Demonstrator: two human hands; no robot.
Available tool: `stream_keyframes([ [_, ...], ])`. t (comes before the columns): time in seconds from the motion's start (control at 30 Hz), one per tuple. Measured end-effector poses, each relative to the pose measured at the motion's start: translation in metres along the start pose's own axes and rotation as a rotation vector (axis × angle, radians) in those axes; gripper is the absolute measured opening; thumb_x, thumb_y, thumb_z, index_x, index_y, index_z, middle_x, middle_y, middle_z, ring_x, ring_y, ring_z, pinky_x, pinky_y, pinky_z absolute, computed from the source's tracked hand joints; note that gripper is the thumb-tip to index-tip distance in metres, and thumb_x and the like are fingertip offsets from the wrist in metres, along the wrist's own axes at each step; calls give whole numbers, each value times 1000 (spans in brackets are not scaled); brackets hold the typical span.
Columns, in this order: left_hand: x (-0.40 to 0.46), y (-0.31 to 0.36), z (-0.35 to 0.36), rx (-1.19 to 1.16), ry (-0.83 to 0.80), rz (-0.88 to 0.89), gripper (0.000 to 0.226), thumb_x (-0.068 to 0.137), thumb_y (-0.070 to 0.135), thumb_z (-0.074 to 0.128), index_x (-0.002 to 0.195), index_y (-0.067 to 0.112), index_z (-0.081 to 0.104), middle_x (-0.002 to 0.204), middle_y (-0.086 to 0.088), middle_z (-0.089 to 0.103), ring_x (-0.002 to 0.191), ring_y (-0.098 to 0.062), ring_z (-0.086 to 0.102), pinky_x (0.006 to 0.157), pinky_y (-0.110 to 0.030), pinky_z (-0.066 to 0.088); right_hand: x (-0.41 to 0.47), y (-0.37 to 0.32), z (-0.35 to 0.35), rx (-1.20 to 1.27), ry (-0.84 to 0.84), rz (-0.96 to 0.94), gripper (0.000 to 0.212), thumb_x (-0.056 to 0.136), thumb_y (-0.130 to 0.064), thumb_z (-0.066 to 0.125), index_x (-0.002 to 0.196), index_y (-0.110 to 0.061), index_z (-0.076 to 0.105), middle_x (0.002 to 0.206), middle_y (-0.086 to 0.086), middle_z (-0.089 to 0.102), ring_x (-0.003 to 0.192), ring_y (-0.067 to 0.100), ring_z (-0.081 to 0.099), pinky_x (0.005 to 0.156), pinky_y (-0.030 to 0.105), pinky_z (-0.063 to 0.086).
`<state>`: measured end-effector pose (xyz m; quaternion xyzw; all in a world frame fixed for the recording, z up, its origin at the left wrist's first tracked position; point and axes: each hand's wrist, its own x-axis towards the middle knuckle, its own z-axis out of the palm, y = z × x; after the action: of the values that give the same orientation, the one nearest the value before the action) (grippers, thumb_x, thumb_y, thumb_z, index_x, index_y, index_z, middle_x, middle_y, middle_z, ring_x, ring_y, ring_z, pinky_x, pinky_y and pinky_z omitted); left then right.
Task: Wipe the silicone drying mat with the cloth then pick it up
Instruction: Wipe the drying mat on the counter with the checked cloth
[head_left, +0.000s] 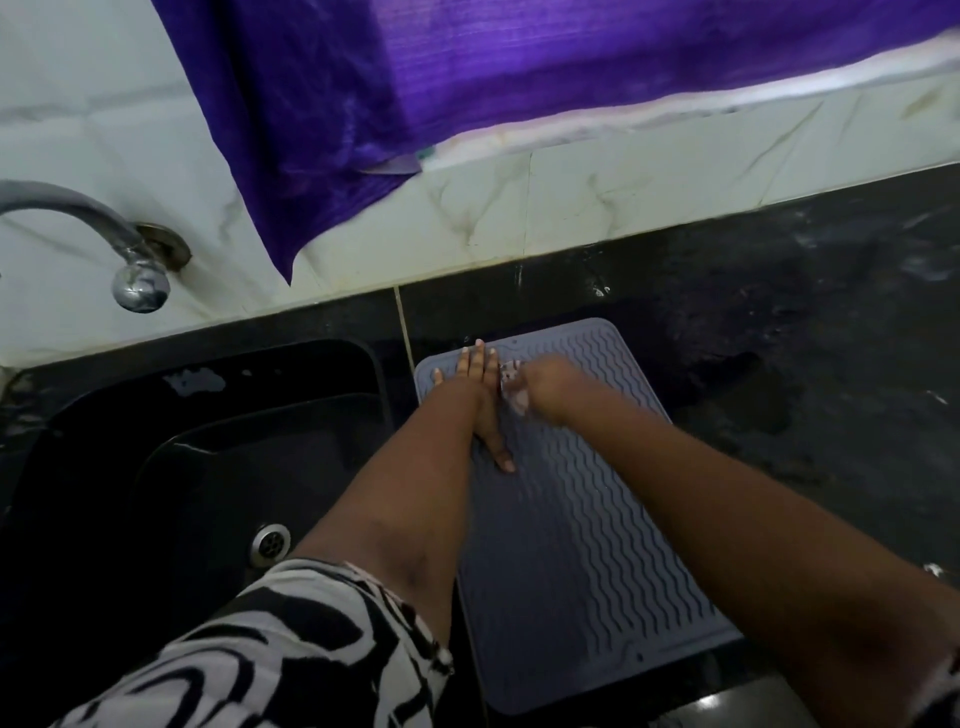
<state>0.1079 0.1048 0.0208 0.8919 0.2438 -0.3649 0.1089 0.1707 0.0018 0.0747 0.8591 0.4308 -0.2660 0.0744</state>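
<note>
- On the dark desk (779, 322), just right of the black sink (156, 467), the silicone drying mat (582, 519) lies flat, long axis running away from me, its far end close to the tiled wall (623, 187).
- Left hand (478, 395): fingers straight and spread, palm pressed flat on the mat's far-left part. Grip holds nothing; I judge it is pinning the mat.
- Right hand (545, 389): fingers curled round a small bunched cloth (514, 387), pale and patterned, pressed to the mat just beside the left hand. Motion blur hides the exact finger layout.
- Stage, my judgement: wiping under way at the far end; near half not yet visibly covered; pick-up not started.
- Risk 1: desk surface shows wet sheen and patches around the mat. A hard stroke could slide the mat toward the sink edge if the left palm eases off.
- Risk 2: cloth is small and bunched, so it may skip the troughs between ridges and leave water there.
- Risk 3: on lifting, a floppy sheet could sag and shed water or fold on itself if held at one corner.
- Materials: mat is grey-blue, matte, a rounded rectangle with a raised rim and wavy parallel ridges; likely soft and flexible.
- Desk is glossy black stone, speckled. Sink is glossy black with a metal drain (270, 540).
- Chrome tap (130, 270) juts from the wall; purple curtain (467, 78) hangs above.
</note>
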Motion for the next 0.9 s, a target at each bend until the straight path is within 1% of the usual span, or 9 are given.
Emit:
stream_keyframes([
  [0.1, 3, -2, 1, 0, 23, 10, 165, 45, 65, 86, 143, 14, -37, 148, -6, -45, 141, -25, -35, 115, -61, -7, -18, -3, 43, -172, -44, 14, 77, 90, -32, 56, 153, -20, 13, 160, 9, 14, 145, 39, 14, 114, 61, 22],
  [0.17, 4, -3, 3, 7, 23, 17, 165, 46, 66, 85, 142, 14, -38, 148, -5, -46, 140, -25, -35, 114, -61, -9, -44, 15, 64, -166, -59, -42, 72, 94, -30, 50, 154, -19, 12, 161, 7, 12, 145, 39, 13, 116, 59, 22],
  [0.3, 2, -5, 8, -8, 74, 34, 164, 46, 67, 85, 143, 13, -37, 150, -5, -44, 141, -26, -34, 111, -61, -11, -101, 27, 98, -69, -98, -39, 55, 97, -35, 44, 148, -18, 31, 150, 8, 39, 136, 34, 36, 115, 47, 31],
  [0.43, -12, 3, 11, 5, 149, 77, 153, 56, 57, 86, 148, 10, -27, 154, -10, -35, 143, -27, -29, 116, -53, -10, -110, 30, 57, 140, -99, -51, 34, 91, -25, 60, 123, -16, 64, 124, 4, 61, 110, 20, 56, 95, 35, 45],
  [0.53, -28, 24, 12, 63, 211, 177, 119, 68, 37, 86, 156, 14, 9, 161, -13, -12, 149, -31, -2, 122, -42, 6, -79, 36, 40, 57, 129, -143, 39, 90, -21, 59, 129, -21, 59, 129, 3, 59, 116, 20, 55, 103, 37, 43],
  [0.63, -36, 29, 37, -113, 265, 267, 71, 83, 15, 69, 147, 25, 40, 162, -9, 11, 142, -28, 28, 118, -39, 25, -71, 30, 64, -108, 68, -133, 45, 95, -19, 50, 140, -17, 47, 149, 9, 42, 136, 30, 38, 117, 44, 26],
  [0.73, -41, 25, 52, -296, 215, 231, 65, 96, 27, 53, 154, 25, 22, 163, 0, -2, 150, -25, 4, 122, -41, 8, -98, 35, 97, -200, 111, -193, 58, 99, -23, 43, 153, -21, 22, 162, 7, 14, 146, 36, 14, 120, 44, 10],
  [0.8, -41, 28, 47, -264, 190, 208, 72, 96, 44, 52, 154, 24, 16, 163, 0, -7, 150, -24, -1, 122, -43, 5, -117, 42, 111, -161, 94, -191, 57, 99, -28, 43, 152, -20, 24, 160, 6, 19, 144, 33, 19, 120, 42, 12],
  [0.9, -43, 34, 45, -231, 153, 190, 99, 81, 52, 69, 155, 22, 11, 162, 1, -10, 150, -25, -5, 122, -44, 5, -154, 36, 120, -163, -28, -113, 50, 95, -35, 46, 142, -18, 40, 144, 9, 44, 129, 31, 43, 111, 45, 35],
])
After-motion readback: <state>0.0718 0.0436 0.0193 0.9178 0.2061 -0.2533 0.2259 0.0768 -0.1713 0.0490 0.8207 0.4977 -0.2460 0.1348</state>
